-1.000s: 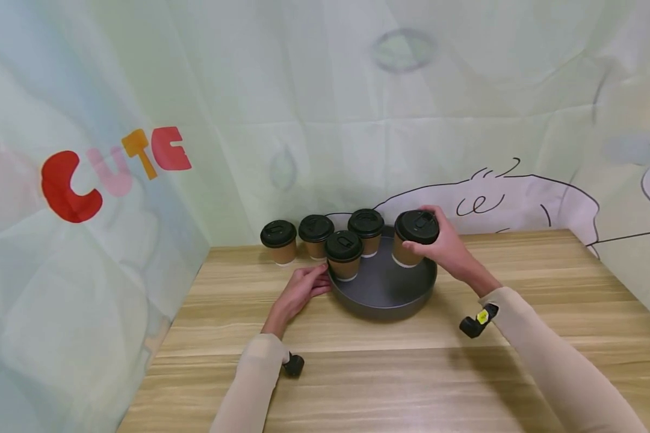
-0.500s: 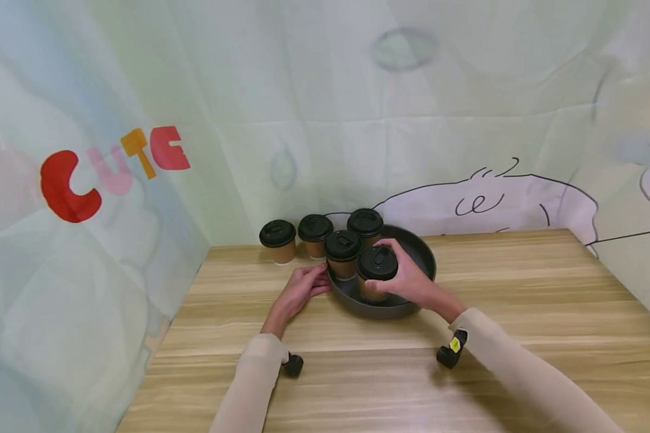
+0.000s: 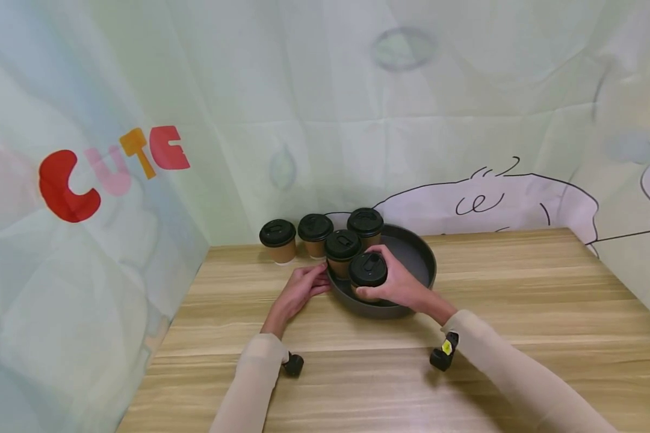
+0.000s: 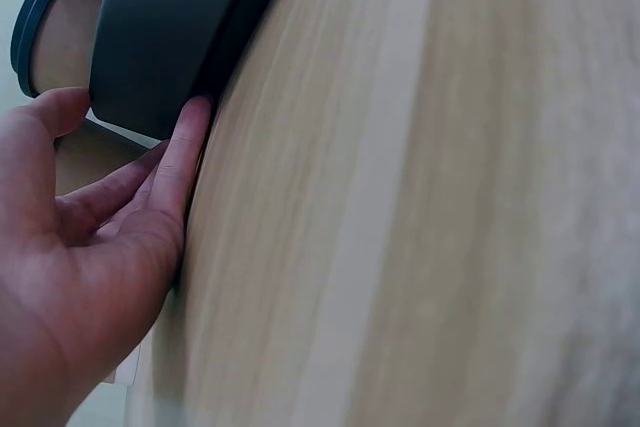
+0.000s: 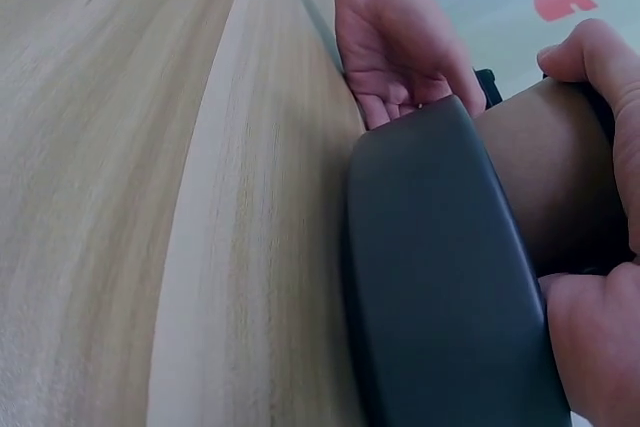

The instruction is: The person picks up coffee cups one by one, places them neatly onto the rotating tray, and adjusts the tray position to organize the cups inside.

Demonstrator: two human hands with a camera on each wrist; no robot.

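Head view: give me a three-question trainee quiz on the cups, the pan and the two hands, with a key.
1. True or false: the left hand touches the pan.
2. What does the right hand hold? A: a spoon; B: a lidded cup; C: a kettle.
3. How many cups stand on the table, outside the pan?

Key: 1. True. 2. B. 3. Two.

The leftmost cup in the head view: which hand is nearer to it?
Left. The left hand touches the pan, just in front of that leftmost cup and to its right; the right hand is farther right, holding another cup.
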